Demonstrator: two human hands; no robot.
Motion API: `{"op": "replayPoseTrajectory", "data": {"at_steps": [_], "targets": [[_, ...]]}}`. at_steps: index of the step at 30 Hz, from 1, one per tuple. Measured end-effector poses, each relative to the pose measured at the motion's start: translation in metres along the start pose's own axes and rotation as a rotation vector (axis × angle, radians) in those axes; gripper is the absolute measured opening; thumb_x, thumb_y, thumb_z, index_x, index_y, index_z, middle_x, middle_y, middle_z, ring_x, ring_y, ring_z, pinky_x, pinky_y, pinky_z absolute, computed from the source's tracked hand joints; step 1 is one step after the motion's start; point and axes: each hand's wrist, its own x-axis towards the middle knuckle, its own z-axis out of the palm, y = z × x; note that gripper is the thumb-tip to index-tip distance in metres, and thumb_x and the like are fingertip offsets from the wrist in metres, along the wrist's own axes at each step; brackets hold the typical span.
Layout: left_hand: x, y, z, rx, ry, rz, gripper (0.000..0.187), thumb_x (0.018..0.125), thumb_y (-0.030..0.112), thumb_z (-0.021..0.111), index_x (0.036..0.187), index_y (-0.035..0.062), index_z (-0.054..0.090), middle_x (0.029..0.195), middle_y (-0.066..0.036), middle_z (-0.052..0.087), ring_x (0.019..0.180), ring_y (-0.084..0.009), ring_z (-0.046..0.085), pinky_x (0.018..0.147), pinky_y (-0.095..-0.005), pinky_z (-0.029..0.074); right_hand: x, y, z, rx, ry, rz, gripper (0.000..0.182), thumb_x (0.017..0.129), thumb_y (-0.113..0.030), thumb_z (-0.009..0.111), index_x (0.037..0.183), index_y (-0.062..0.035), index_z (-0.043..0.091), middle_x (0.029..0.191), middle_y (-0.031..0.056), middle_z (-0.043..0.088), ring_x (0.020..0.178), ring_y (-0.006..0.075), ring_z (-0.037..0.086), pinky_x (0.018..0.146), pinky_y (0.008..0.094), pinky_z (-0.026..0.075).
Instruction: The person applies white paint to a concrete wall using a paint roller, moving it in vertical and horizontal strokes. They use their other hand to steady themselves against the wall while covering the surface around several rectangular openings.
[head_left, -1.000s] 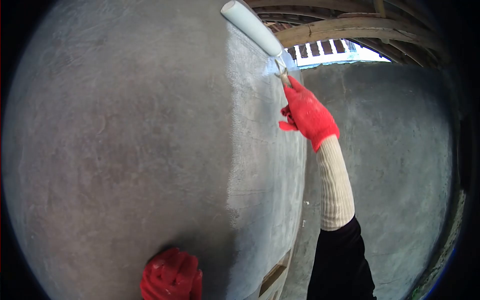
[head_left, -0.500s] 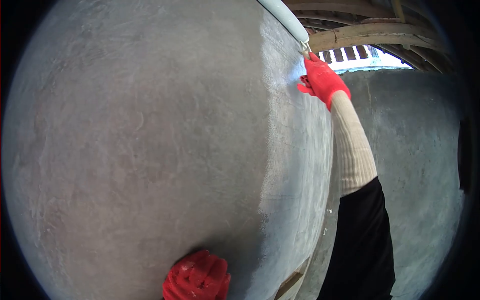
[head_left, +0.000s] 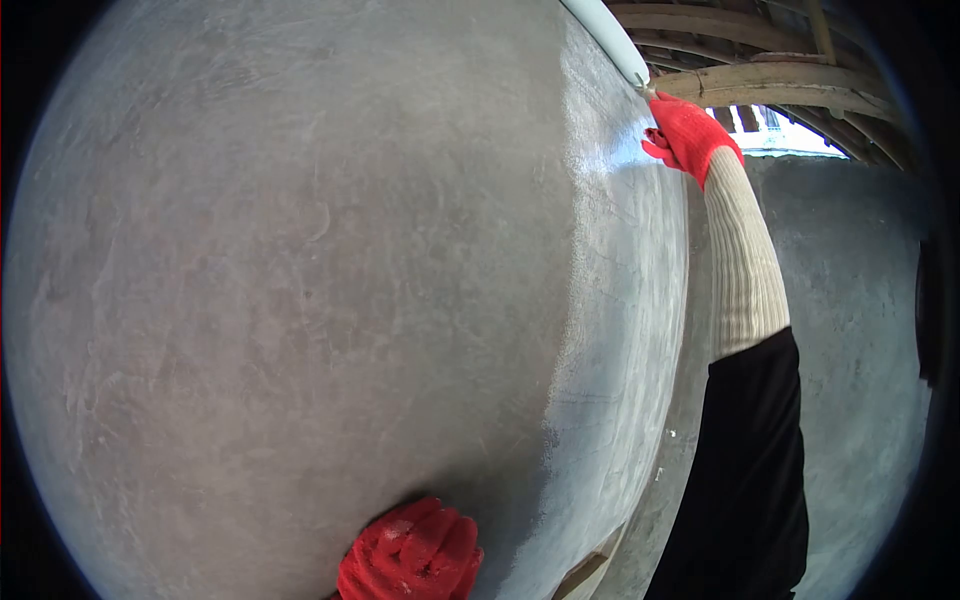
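Up at the top right, my right hand (head_left: pixel 692 140), in a red glove, is closed on the handle end of a paint roller (head_left: pixel 610 42). The long pale roller lies against the upper part of the grey wall (head_left: pixel 300 250). A lighter, wet-looking strip (head_left: pixel 610 280) runs down the wall's right side below it. At the bottom, my left hand (head_left: pixel 412 552), also red-gloved, is curled in front of the wall with its fingers bent together; what it holds, if anything, is hidden.
Wooden roof beams (head_left: pixel 780 85) cross the top right, with a bright opening beneath them. A second grey wall (head_left: pixel 850 300) stands at the right. A piece of wood (head_left: pixel 582 575) shows at the bottom.
Both hands, the roller and the wall's light strip appear farther right in the view. The right hand also sits slightly lower against the beams, still holding the roller.
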Motion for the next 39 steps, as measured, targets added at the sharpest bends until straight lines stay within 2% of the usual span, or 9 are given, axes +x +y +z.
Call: {"op": "replayPoseTrajectory", "data": {"at_steps": [5, 7, 9, 12, 21, 22, 25, 36, 39], "targets": [[0.001, 0.001, -0.004, 0.024, 0.024, 0.029, 0.043, 0.059, 0.014, 0.075, 0.097, 0.0134, 0.058, 0.098, -0.004, 0.053, 0.088, -0.0237, 0.056, 0.065, -0.0348, 0.054, 0.005, -0.001, 0.008, -0.362, 0.349, -0.244, 0.021, 0.087, -0.019, 0.064, 0.089, 0.0008, 0.058, 0.067, 0.003, 0.06, 0.066, 0.013, 0.06, 0.072, 0.032, 0.051], [0.008, 0.009, -0.023, 0.006, -0.03, 0.045, 0.033, 0.077, 0.011, 0.068, 0.108, 0.0043, 0.06, 0.107, -0.013, 0.059, 0.1, -0.0315, 0.059, 0.084, -0.0413, 0.047, -0.038, -0.083, -0.036, 0.725, 0.109, 0.549, 0.045, 0.096, -0.03, 0.051, 0.138, -0.016, 0.043, 0.081, 0.0012, 0.058, 0.06, 0.0065, 0.057, 0.049, 0.0199, 0.049], [0.01, 0.009, -0.023, 0.006, -0.039, 0.031, 0.033, 0.077, 0.011, 0.068, 0.108, 0.0044, 0.06, 0.107, -0.012, 0.059, 0.1, -0.0312, 0.058, 0.084, -0.041, 0.047, -0.029, -0.047, -0.038, 0.014, -0.116, 0.185, 0.044, 0.095, -0.031, 0.053, 0.137, -0.0175, 0.046, 0.083, 0.0019, 0.058, 0.061, 0.0069, 0.056, 0.049, 0.0209, 0.05], [0.008, 0.002, -0.01, 0.009, -0.034, 0.029, 0.036, 0.069, 0.013, 0.071, 0.103, 0.0085, 0.059, 0.103, -0.008, 0.056, 0.094, -0.0271, 0.057, 0.075, -0.0377, 0.051, -0.029, -0.091, -0.018, 0.983, 0.247, 0.594, 0.042, 0.095, -0.028, 0.051, 0.136, -0.0194, 0.045, 0.084, 0.0024, 0.056, 0.062, 0.0077, 0.053, 0.051, 0.0221, 0.05], [0.011, 0.003, -0.008, 0.045, -0.027, 0.023, 0.037, 0.064, 0.014, 0.073, 0.097, 0.0119, 0.056, 0.1, -0.004, 0.053, 0.089, -0.0227, 0.057, 0.068, -0.0341, 0.052, -0.068, -0.105, -0.023, 1.016, 0.227, 0.633, 0.029, 0.098, -0.029, 0.047, 0.08, -0.0063, 0.048, 0.073, 0.0018, 0.057, 0.056, 0.0084, 0.054, 0.05, 0.0214, 0.048], [0.01, 0.003, -0.008, 0.057, -0.03, 0.025, 0.037, 0.064, 0.013, 0.072, 0.097, 0.0118, 0.056, 0.099, -0.003, 0.053, 0.089, -0.0224, 0.057, 0.068, -0.034, 0.052, -0.06, -0.077, -0.013, 0.325, 0.192, 0.356, 0.026, 0.099, -0.03, 0.045, 0.093, -0.0067, 0.055, 0.076, 0.0026, 0.059, 0.054, 0.0089, 0.055, 0.047, 0.0197, 0.047], [0.007, 0.003, -0.004, 0.082, 0.002, 0.012, 0.037, 0.064, 0.013, 0.072, 0.097, 0.0117, 0.056, 0.099, -0.003, 0.053, 0.088, -0.0216, 0.057, 0.068, -0.034, 0.052, -0.05, -0.095, -0.019, 0.984, 0.426, 0.662, 0.032, 0.099, -0.029, 0.042, 0.105, -0.0001, 0.053, 0.074, 0.0095, 0.062, 0.056, 0.0119, 0.059, 0.046, 0.0257, 0.047], [0.011, 0.008, -0.016, 0.093, -0.003, 0.046, 0.034, 0.07, 0.013, 0.07, 0.102, 0.0083, 0.059, 0.103, -0.007, 0.057, 0.094, -0.0263, 0.058, 0.074, -0.0367, 0.05, -0.007, 0.008, 0.026, 0.247, 0.321, 0.312, 0.037, 0.099, -0.032, 0.037, 0.105, -0.0024, 0.057, 0.075, 0.0071, 0.066, 0.06, 0.0131, 0.063, 0.054, 0.0292, 0.048], [0.013, 0.01, -0.021, 0.095, -0.019, 0.068, 0.031, 0.078, 0.011, 0.067, 0.107, 0.0043, 0.061, 0.106, -0.012, 0.06, 0.099, -0.0306, 0.059, 0.083, -0.0401, 0.048, -0.034, -0.088, -0.003, 0.712, 0.278, 0.623, 0.034, 0.099, -0.03, 0.037, 0.111, -0.0037, 0.055, 0.077, 0.0066, 0.066, 0.061, 0.0125, 0.063, 0.055, 0.0286, 0.048]]}}
